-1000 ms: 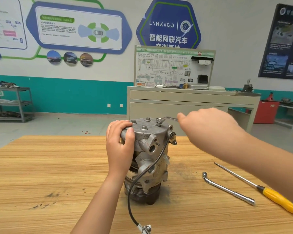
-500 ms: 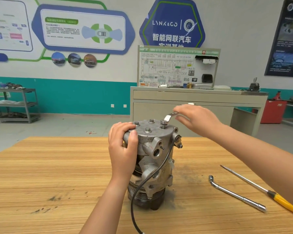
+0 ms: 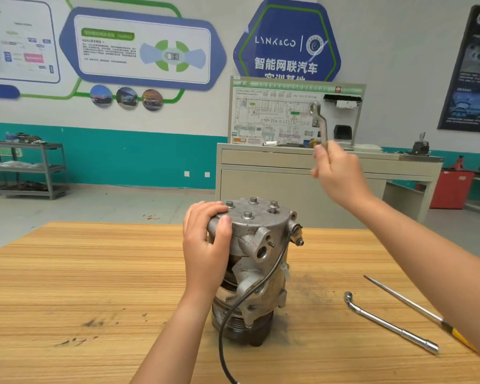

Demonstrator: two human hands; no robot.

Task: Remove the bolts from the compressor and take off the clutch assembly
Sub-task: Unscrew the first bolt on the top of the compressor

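Plainly, what the coming move turned on was the drop from tool to bolt head. We had the compressor (image 3: 261, 245) standing on end on the counter (image 3: 94, 273), its long axis upright. The clutch assembly (image 3: 241, 328) was at the bottom against the wood and the flat end plate faced up. Five bolts (image 3: 247, 216) stood proud of that plate, all seated as far as we could see.

Our left hand (image 3: 205, 245) was at the upper left edge of the housing, its fingers (image 3: 214, 210) curled over the rim, bracing the body. Our right hand (image 3: 338, 173) hung well above and to the right of the plate, clenched round the shank of a ring wrench (image 3: 320, 120) whose ring end pointed up, away from the work.

So the bolts lay below and to the left of that hand. The wrench's long axis ran near vertical, where we judged it would have to lie flat over a bolt head. A socket wrench (image 3: 388, 324) and a yellow-handled screwdriver (image 3: 405, 302) lay on the counter to the right.
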